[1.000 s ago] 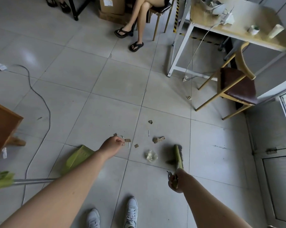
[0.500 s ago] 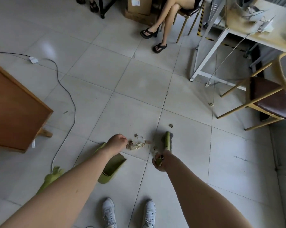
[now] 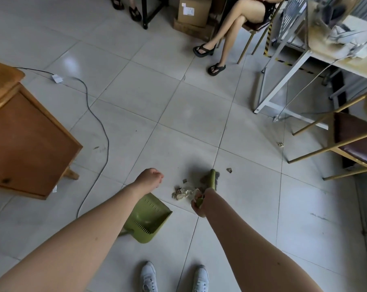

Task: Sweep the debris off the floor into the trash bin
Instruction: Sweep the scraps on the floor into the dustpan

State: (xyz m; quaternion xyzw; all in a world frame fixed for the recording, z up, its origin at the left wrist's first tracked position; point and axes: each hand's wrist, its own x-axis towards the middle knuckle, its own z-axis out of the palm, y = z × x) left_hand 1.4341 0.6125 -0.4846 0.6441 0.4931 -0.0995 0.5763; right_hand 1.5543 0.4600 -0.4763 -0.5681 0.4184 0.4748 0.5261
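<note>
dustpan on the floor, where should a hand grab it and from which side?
Probably the handle, the narrow end of the dustpan nearest the person, half hidden under the left forearm. Come from the person's side, since the open mouth faces away toward the debris.

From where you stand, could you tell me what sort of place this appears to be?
Probably an office or workroom, not a home: a white-framed work table with a trailing cable, stacked cardboard boxes against the far side, and a wooden desk on a grey tiled floor.
</note>
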